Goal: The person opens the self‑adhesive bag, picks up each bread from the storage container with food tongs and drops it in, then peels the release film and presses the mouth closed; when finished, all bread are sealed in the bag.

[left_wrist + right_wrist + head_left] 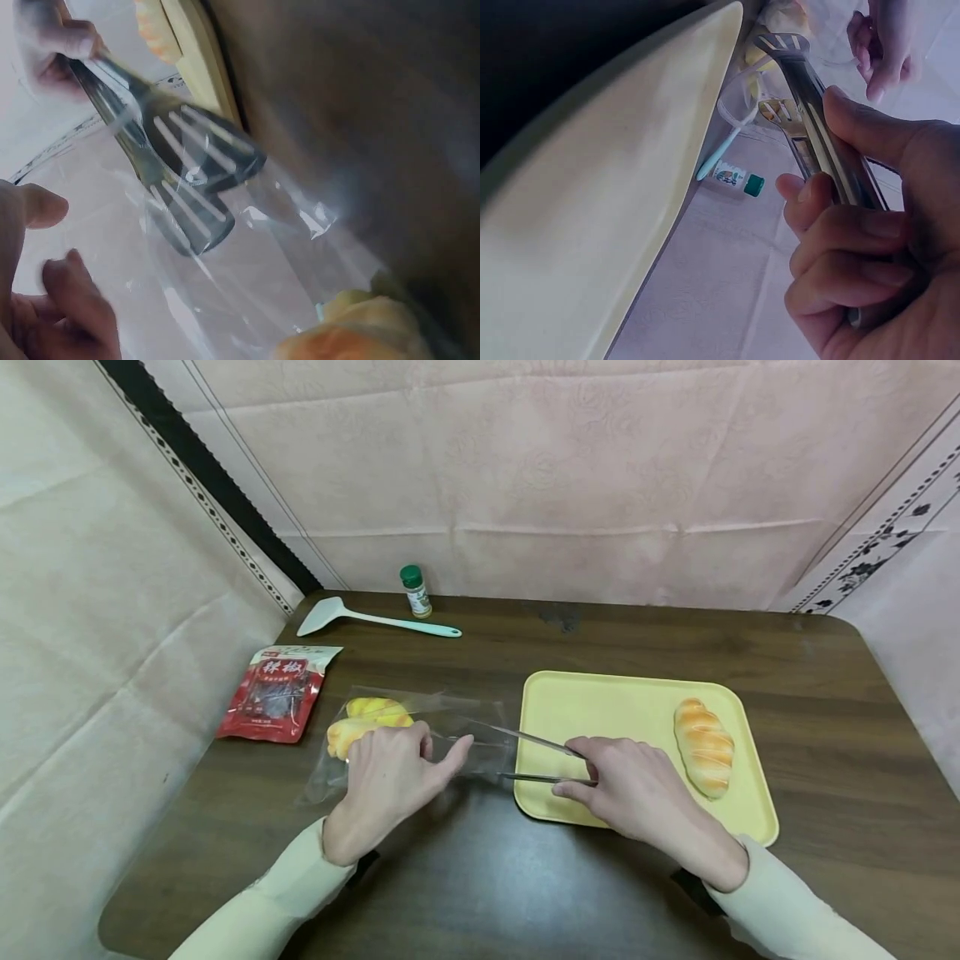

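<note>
My right hand (641,785) grips metal tongs (821,124) by their arms, fingers curled round the handle end. The slotted heads of the tongs stand spread apart at the mouth of a clear plastic bag (187,300). Inside the bag, at its far left end, lie a yellow bread roll (378,710) and a paler roll (341,737). My left hand (393,772) hovers over the near side of the bag, thumb held away from loosely bent fingers. In the left wrist view, nothing shows between that thumb and the fingers (82,311).
A pale yellow tray (600,710) on the right carries a long scored bread roll (703,747). Left of the bag lies a red food packet (277,693). Along the back are a mint-handled spatula (390,622) and a green-capped seasoning bottle (416,593), close to the cloth-covered wall.
</note>
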Action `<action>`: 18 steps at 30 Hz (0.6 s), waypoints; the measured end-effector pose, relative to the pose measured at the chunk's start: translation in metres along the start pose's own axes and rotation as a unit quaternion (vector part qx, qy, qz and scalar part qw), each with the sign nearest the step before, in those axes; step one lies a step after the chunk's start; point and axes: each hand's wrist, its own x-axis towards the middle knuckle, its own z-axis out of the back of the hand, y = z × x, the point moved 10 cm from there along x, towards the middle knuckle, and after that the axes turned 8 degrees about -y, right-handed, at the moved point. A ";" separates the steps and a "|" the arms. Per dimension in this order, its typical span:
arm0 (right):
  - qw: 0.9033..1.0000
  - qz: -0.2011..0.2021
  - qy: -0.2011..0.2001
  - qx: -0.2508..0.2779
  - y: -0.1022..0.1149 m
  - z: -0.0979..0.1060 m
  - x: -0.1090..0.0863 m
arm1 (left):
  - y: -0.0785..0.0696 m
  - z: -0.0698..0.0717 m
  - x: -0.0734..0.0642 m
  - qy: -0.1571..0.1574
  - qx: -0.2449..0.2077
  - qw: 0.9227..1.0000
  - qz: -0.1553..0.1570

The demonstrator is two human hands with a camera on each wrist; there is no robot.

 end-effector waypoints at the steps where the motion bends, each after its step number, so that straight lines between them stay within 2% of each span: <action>1: 1.000 0.002 -0.004 -0.001 0.001 0.001 -0.002 | 0.000 0.000 0.002 0.000 0.007 1.000 0.003; 6: 1.000 0.009 -0.018 -0.010 0.005 0.004 -0.009 | 0.002 -0.002 0.011 -0.001 0.033 0.999 0.017; 10: 0.999 0.008 -0.032 -0.020 0.004 0.010 -0.016 | 0.002 -0.001 0.013 -0.005 0.040 0.999 0.015; 18: 0.997 -0.004 -0.066 -0.029 -0.006 0.025 -0.039 | -0.003 0.001 0.011 0.002 0.023 1.000 0.006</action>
